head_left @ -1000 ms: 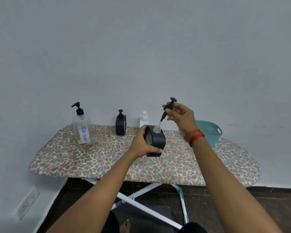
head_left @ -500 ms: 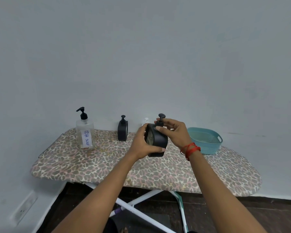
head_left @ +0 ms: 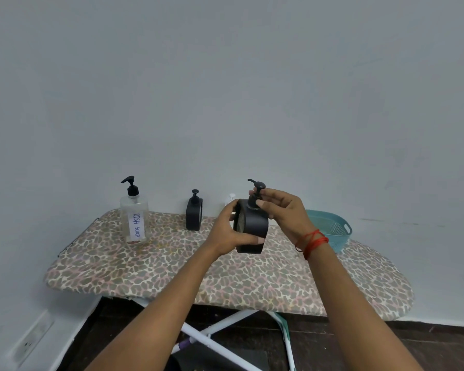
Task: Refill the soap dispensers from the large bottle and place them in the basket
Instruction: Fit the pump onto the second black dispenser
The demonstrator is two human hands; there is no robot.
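My left hand [head_left: 227, 231] grips a black round soap dispenser [head_left: 252, 231] by its body, held just above the ironing board [head_left: 172, 269]. My right hand [head_left: 284, 210] pinches its black pump head [head_left: 256, 195], which sits in the dispenser's neck. A large clear bottle labelled DISH SOAP [head_left: 134, 212] stands at the board's back left. A second black dispenser [head_left: 194, 213] stands at the back middle. A small white dispenser [head_left: 230, 199] is mostly hidden behind my left hand. The teal basket [head_left: 335, 231] sits at the back right, beyond my right wrist.
The leopard-print board stands against a plain grey wall on white folding legs [head_left: 220, 338]. A wall socket [head_left: 31, 341] is low at the left. The floor below is dark.
The pump, held above the dispenser with its tube over the neck a second ago, has been lowered fully into the neck. My right hand came down with it and now holds its head.
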